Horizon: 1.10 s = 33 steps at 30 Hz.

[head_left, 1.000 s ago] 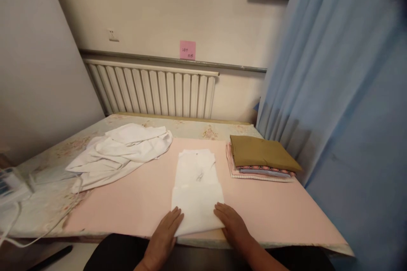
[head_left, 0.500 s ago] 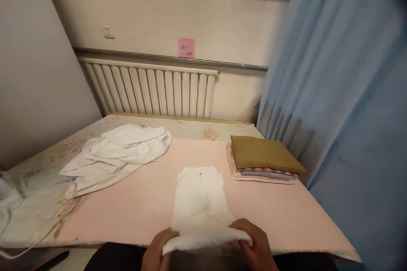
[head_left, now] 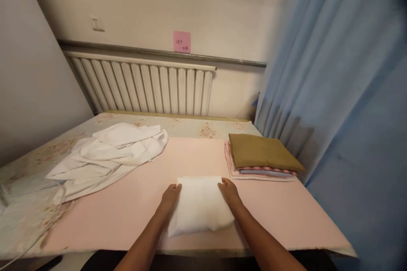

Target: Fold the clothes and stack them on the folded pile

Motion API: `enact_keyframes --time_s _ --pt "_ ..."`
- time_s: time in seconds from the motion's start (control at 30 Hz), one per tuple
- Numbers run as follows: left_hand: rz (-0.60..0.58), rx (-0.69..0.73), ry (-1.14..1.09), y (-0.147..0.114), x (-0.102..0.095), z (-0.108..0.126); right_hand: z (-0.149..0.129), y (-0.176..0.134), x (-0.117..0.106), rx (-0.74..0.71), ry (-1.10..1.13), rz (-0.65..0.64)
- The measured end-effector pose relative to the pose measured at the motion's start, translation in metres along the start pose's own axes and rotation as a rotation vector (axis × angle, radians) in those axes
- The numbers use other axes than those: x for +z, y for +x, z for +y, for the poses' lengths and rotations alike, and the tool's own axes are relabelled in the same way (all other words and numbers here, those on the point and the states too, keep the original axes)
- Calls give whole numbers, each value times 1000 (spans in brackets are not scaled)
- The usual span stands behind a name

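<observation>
A white garment (head_left: 201,207), folded into a compact rectangle, lies on the pink mat (head_left: 127,216) near its front edge. My left hand (head_left: 171,194) grips its far left corner, thumb on top. At the far right corner my right hand (head_left: 228,188) holds the cloth the same way, its fingers closed on the edge. The undersides of the fingers are hidden by the fabric.
A crumpled white cloth (head_left: 111,152) lies at the back left. Folded fabrics are stacked at the right, topped by an olive-brown cloth (head_left: 263,152). A blue curtain (head_left: 318,84) hangs along the right side. A white cord (head_left: 34,237) trails at the left.
The garment's near end has been folded over towards the far end, making it shorter. Both hands have moved forward from the near corners to the far corners. The view has shifted slightly.
</observation>
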<state>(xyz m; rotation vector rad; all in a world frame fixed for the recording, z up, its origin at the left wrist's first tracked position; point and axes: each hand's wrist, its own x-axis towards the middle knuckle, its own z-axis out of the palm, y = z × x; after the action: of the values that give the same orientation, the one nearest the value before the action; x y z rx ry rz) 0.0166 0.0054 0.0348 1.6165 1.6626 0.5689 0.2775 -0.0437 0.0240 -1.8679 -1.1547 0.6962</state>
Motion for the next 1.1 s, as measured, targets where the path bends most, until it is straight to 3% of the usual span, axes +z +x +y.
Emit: enact_keyframes --time_s 0.17,0.33,0.5,0.8,0.87,0.97,1.03,1.1 --pt "-26 -11 25 -26 6 -20 20 -21 -4 -25 -6 -88" --pt "73 10 110 -41 6 -18 17 -35 -5 -83 -62 9" --pt "206 99 200 -39 13 -3 14 -29 3 -137 -135 130" --pt "274 99 442 -28 19 5 23 -17 16 -117 -302 92" --pt "330 162 485 -32 22 15 23 -15 16 -114 -315 81" --pt "376 407 575 -37 39 32 22 -13 16 -107 -321 67" --pt "326 537 619 -38 56 37 21 -12 15 -102 -318 57" --pt "243 568 643 -37 74 34 19 -11 13 -99 -304 41"
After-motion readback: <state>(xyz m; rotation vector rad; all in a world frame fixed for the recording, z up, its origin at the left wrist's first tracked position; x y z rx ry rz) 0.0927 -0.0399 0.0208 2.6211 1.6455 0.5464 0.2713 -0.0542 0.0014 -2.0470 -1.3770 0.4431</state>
